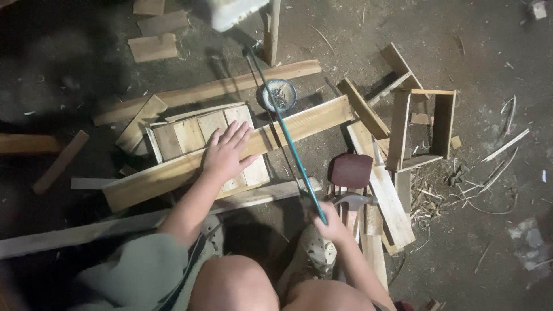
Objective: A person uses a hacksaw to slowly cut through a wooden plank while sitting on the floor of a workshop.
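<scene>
Flat, left hand [226, 152] on plank [173, 173]

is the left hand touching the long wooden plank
Touching. The head view shows the left hand pressed flat, palm down, on the long wooden plank.

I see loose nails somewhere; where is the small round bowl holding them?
In the head view, the small round bowl of nails sits on the ground top centre, between two long pale wooden planks, beside the teal saw blade.

Nail bowl [277, 95] behind long plank [230, 152]
</scene>
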